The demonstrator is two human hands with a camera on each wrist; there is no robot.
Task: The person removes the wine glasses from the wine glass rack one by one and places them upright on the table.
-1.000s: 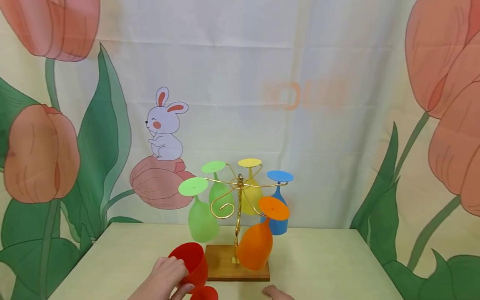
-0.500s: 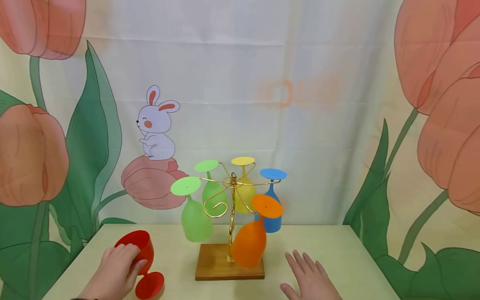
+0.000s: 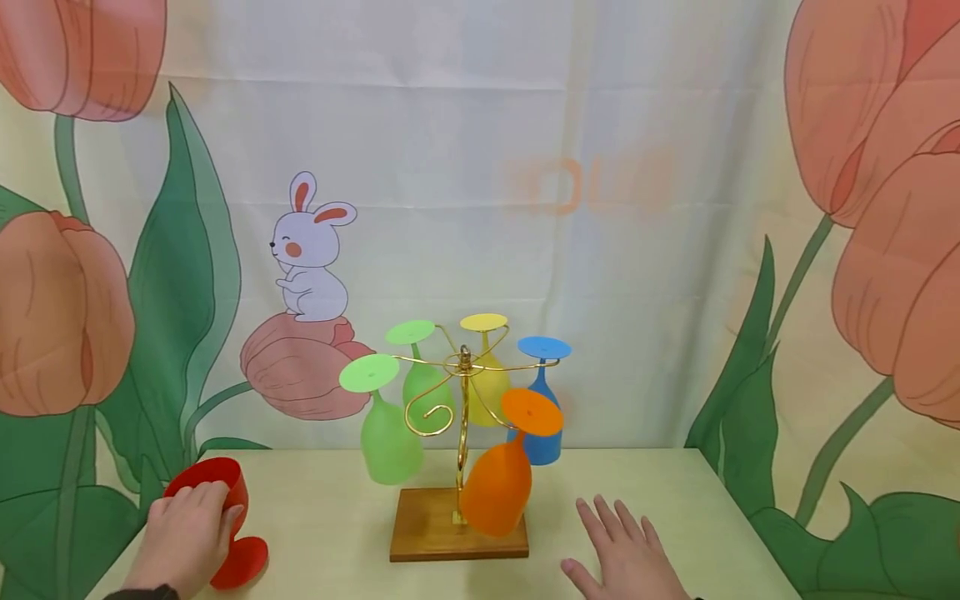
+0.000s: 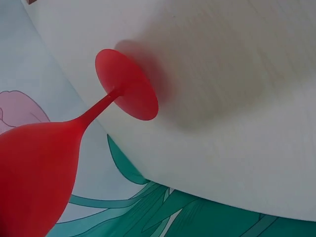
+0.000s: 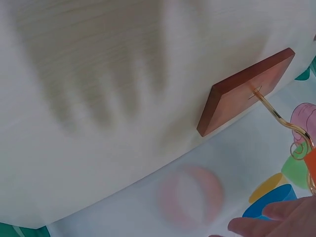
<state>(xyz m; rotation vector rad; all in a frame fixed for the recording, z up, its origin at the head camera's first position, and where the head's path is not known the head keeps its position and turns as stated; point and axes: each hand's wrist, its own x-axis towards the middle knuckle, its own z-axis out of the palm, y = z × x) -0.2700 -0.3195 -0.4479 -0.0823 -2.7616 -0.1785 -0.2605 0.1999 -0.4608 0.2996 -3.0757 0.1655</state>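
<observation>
Red goblet (image 4: 59,148) tilts, its bowl gripped by the left hand (image 3: 183,533); the right hand (image 3: 628,554), empty, has fingers spread

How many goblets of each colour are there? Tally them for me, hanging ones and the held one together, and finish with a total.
Green goblets: 2, hanging
Yellow goblet: 1, hanging
Blue goblet: 1, hanging
Orange goblet: 1, hanging
Red goblet: 1, held by the left hand
Total: 6

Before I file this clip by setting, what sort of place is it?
Probably a staged tabletop setup: a tulip-print backdrop behind a pale table with a gold goblet rack.
</observation>
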